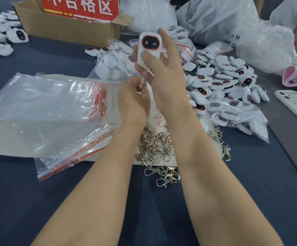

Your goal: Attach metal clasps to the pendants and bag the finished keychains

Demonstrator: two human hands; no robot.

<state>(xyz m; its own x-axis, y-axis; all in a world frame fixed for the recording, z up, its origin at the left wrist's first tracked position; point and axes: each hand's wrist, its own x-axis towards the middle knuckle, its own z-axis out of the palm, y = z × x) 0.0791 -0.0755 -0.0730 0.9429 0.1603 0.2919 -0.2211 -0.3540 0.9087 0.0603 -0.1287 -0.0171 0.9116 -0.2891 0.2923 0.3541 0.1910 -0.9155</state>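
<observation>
right hand (162, 71) grips the pendant (148, 47) above the clasp pile (154, 150), left hand (133, 100) pinches what looks like a clasp (142, 84) at its bottom end (blurry tbh), one slip and it could drop unhooked

Both forearms bare, in from the bottom edge: left from lower-left, right from lower-right, converging mid-frame. Both hands are up off the desk (37, 201).

Right hand (163, 71) is the higher one. Back of hand faces the camera, fingers point up and are fairly straight. Thumb lies across the front of a pendant (147, 43), pinning it against the fingers behind.

Left hand (133, 102) sits just below and left of it, close in. Fingers curled inward, fingertips pinching a small part (142, 84) at the pendant's lower end. Motion blur there, can't tell what the part is.
</observation>
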